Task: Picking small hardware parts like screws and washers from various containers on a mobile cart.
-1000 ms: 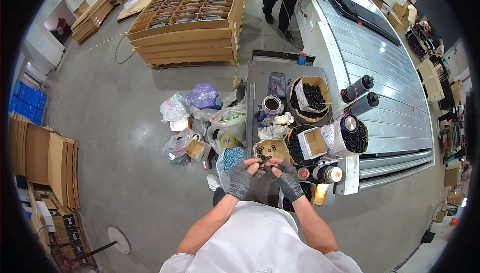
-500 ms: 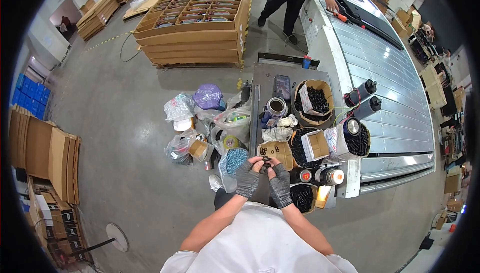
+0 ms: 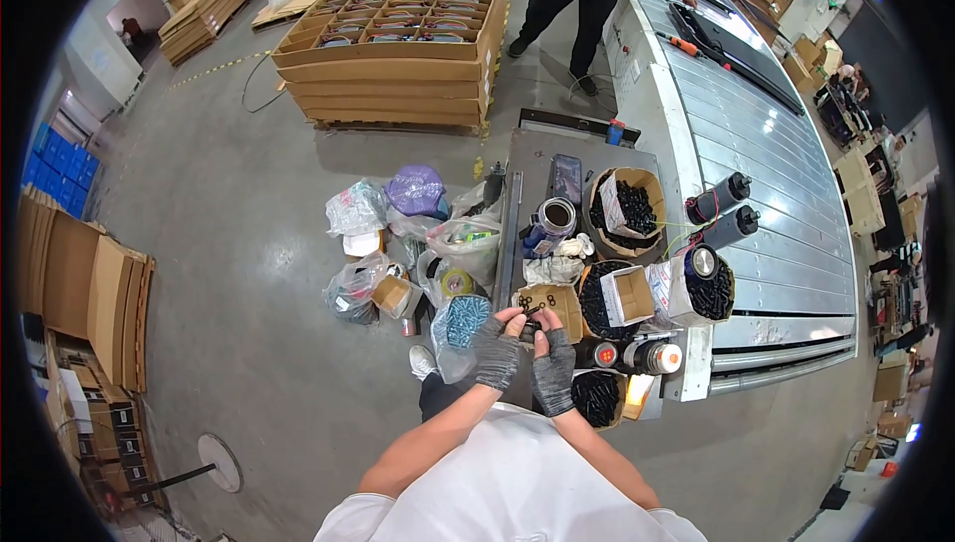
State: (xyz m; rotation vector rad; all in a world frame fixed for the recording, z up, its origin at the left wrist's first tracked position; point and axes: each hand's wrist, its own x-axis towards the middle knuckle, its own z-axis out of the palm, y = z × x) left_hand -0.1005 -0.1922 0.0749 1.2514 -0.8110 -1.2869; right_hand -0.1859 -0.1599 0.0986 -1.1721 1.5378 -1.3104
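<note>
Both hands wear grey fingerless gloves and meet in front of my body at the near edge of the table. My left hand (image 3: 495,348) pinches a small black part (image 3: 531,311) between thumb and fingertips. Close beside it on the right, my right hand (image 3: 553,363) has its fingers curled together at the same spot; what they grip is too small to make out. Just beyond the fingertips is a shallow cardboard box (image 3: 569,309) with several small black rings (image 3: 540,301) inside. A bag of blue screws (image 3: 467,321) lies left of my left hand.
Cartons of black parts (image 3: 710,295), an open white box (image 3: 629,296), a thermos (image 3: 658,356) and a mug (image 3: 554,216) crowd the table (image 3: 529,159). A slatted metal conveyor (image 3: 776,234) runs along the right. Plastic bags (image 3: 360,208) sit left; a co-worker (image 3: 582,0) stands beyond.
The view has shifted slightly. My hands stay together, with the small black part now showing more plainly between the fingertips. The co-worker has drawn one hand back from the conveyor.
</note>
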